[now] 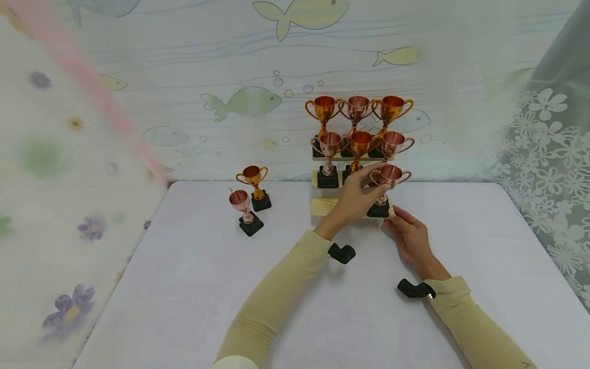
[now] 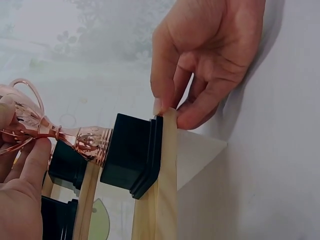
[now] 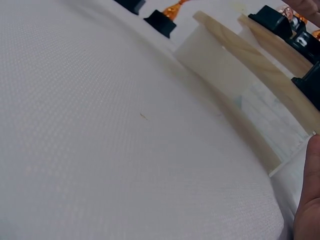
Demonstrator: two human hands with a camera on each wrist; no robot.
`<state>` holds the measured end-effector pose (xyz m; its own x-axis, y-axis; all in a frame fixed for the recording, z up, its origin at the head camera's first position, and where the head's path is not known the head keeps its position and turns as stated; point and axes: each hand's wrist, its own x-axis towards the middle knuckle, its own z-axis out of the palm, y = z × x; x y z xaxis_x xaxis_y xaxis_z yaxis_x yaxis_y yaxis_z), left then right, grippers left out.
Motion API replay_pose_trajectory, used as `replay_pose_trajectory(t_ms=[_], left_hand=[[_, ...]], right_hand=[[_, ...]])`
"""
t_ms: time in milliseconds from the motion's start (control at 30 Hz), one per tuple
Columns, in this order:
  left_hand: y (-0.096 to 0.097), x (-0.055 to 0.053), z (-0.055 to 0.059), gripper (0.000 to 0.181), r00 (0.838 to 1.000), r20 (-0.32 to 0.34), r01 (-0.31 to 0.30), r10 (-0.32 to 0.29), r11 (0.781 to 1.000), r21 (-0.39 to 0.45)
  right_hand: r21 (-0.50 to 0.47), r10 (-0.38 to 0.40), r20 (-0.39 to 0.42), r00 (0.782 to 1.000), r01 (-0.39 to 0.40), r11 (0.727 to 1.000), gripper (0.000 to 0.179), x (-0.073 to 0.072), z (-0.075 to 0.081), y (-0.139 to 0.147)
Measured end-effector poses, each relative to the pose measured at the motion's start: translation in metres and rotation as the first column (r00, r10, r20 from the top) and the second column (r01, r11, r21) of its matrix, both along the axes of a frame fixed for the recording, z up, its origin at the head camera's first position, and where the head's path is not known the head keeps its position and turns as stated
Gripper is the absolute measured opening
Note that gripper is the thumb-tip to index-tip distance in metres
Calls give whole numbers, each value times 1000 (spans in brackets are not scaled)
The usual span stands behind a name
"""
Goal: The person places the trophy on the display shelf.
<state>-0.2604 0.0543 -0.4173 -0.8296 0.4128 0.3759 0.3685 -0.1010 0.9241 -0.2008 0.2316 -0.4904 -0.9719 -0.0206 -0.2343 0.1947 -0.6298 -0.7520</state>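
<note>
My left hand (image 1: 355, 197) pinches a rose-gold trophy cup (image 1: 391, 175) by its cup and handle. The trophy stands upright, its black base (image 2: 131, 155) on the right end of the lowest wooden shelf (image 1: 324, 206). At that same end my right hand (image 1: 412, 238) grips the corner of the board with its fingertips, close to the base. In the right wrist view only part of the right hand (image 3: 309, 185) shows, against the board's edge. Behind, the upper tiers carry gold trophies (image 1: 359, 143) and rose-gold trophies (image 1: 329, 146), partly hidden by my left hand.
To the left on the white table (image 1: 184, 287) stand a gold trophy (image 1: 253, 177) and a rose-gold trophy (image 1: 240, 201), close together. A fish-patterned curtain (image 1: 184, 61) hangs behind the stand. Lacy flowered fabric (image 1: 553, 154) borders the right side.
</note>
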Motion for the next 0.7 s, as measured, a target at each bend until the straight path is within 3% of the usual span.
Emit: replay_pose_trajectory(t_ms=[367, 700], left_hand=[[5, 0, 3, 52, 999, 26, -35, 34, 999, 17], [7, -3, -1, 53, 999, -16, -35, 35, 999, 10]], right_hand=[[-27, -13, 7, 1000, 14, 1000, 28, 0, 0, -2], [-4, -21, 21, 1000, 21, 1000, 26, 0, 3, -1]])
